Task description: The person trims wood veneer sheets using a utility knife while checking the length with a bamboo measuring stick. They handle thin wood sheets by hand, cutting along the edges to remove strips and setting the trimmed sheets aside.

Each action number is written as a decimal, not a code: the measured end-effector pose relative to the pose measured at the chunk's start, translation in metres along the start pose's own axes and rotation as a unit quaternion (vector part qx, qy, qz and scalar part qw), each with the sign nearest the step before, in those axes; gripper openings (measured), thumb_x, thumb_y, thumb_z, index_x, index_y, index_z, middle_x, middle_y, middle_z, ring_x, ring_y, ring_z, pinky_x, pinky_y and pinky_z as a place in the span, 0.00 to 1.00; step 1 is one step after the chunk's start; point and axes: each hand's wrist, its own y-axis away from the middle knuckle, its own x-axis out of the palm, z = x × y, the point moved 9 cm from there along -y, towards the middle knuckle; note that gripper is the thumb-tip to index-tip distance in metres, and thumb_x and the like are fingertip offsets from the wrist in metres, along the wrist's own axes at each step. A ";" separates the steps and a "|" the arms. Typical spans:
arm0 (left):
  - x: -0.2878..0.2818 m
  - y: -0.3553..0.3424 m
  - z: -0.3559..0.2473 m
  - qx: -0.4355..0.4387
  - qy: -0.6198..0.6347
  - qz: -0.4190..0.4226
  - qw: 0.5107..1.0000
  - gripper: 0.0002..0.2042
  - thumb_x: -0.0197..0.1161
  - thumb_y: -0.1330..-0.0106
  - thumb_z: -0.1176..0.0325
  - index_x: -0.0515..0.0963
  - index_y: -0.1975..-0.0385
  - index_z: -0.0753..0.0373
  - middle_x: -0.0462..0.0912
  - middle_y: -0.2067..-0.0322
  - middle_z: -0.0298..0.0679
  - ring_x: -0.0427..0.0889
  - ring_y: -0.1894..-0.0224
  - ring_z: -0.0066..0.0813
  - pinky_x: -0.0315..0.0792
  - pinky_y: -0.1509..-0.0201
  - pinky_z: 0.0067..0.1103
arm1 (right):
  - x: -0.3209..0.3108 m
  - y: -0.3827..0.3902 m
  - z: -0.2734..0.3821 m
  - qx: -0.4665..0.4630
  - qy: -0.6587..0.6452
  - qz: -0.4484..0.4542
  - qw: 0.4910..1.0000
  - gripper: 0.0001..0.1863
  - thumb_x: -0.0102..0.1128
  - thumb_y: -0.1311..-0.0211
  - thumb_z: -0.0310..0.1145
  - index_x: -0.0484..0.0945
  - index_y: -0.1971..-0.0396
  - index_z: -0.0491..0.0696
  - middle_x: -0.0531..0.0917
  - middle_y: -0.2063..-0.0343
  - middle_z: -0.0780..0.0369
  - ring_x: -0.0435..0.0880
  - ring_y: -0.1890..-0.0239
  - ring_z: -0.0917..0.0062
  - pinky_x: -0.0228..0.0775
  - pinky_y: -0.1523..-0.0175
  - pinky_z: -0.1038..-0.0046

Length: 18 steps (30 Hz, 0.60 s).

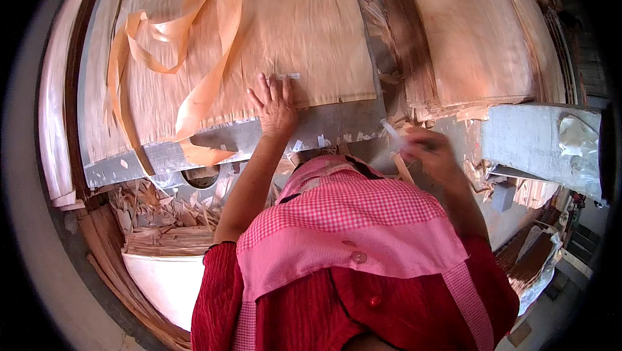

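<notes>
My left hand (278, 112) lies flat with spread fingers on a pale wood veneer sheet (311, 33), near its front edge. Just beyond the fingertips, a small white strip of tape (289, 76) is on the veneer beside a short dark split. To the right, past the table edge, my right hand (431, 151) is closed round a slim whitish piece (391, 132). Motion smears that hand, and I cannot make out the piece's kind. A long, thin, curled veneer strip (223, 33) rests on the sheet's left side, its end hanging over the grey table edge (240, 136).
Another veneer stack (473, 33) stands at the right, with torn scraps in the gap between. A grey board (541, 140) bearing crumpled clear plastic (578, 136) juts out at far right. Veneer scraps (162, 211) heap below the table at left, above stacked sheets (165, 242).
</notes>
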 end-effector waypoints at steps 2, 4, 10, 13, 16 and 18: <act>0.007 0.004 0.006 0.019 -0.004 0.017 1.000 0.26 0.48 0.47 0.66 0.58 0.44 0.56 0.55 0.44 0.51 0.48 0.39 0.51 0.38 0.40 0.49 | -0.031 0.028 0.026 -0.039 -0.005 -0.012 0.999 0.08 0.55 0.48 0.30 0.74 0.81 0.41 0.75 0.86 0.64 0.73 0.83 0.80 0.65 0.53 0.69; -0.002 0.006 0.008 0.030 0.067 -0.003 0.997 0.22 0.49 0.47 0.69 0.64 0.48 0.57 0.58 0.45 0.50 0.51 0.39 0.50 0.44 0.39 0.43 | -0.023 0.031 0.046 -0.034 -0.066 0.002 0.997 0.07 0.55 0.49 0.30 0.73 0.80 0.43 0.74 0.86 0.65 0.72 0.85 0.80 0.67 0.60 0.69; -0.009 0.011 0.050 0.093 0.354 -0.063 0.929 0.14 0.51 0.49 0.76 0.74 0.61 0.63 0.71 0.53 0.46 0.63 0.45 0.45 0.60 0.44 0.30 | 0.099 -0.099 -0.035 0.099 0.098 0.177 0.974 0.07 0.55 0.49 0.33 0.71 0.79 0.45 0.76 0.84 0.65 0.69 0.87 0.87 0.60 0.83 0.83; -0.008 0.019 0.056 0.128 0.319 -0.054 0.938 0.16 0.52 0.48 0.75 0.71 0.58 0.63 0.70 0.53 0.46 0.64 0.47 0.46 0.61 0.45 0.30 | 0.153 -0.164 -0.076 0.084 0.136 0.215 0.963 0.07 0.57 0.50 0.31 0.71 0.80 0.45 0.76 0.86 0.65 0.66 0.92 0.87 0.58 0.88 0.83; -0.016 0.031 0.063 0.073 0.397 -0.027 0.915 0.20 0.55 0.48 0.72 0.67 0.52 0.60 0.70 0.53 0.42 0.63 0.45 0.42 0.59 0.43 0.30 | 0.183 -0.190 -0.088 0.101 0.173 0.200 0.959 0.07 0.58 0.52 0.31 0.74 0.79 0.42 0.76 0.87 0.64 0.69 0.91 0.84 0.61 0.86 0.81; -0.021 0.040 0.042 0.182 0.246 -0.037 0.951 0.19 0.56 0.47 0.68 0.69 0.53 0.58 0.67 0.49 0.39 0.60 0.43 0.39 0.53 0.40 0.33 | 0.175 -0.202 -0.091 0.097 0.235 0.140 0.957 0.09 0.57 0.52 0.33 0.76 0.80 0.42 0.77 0.88 0.63 0.72 0.90 0.81 0.63 0.85 0.79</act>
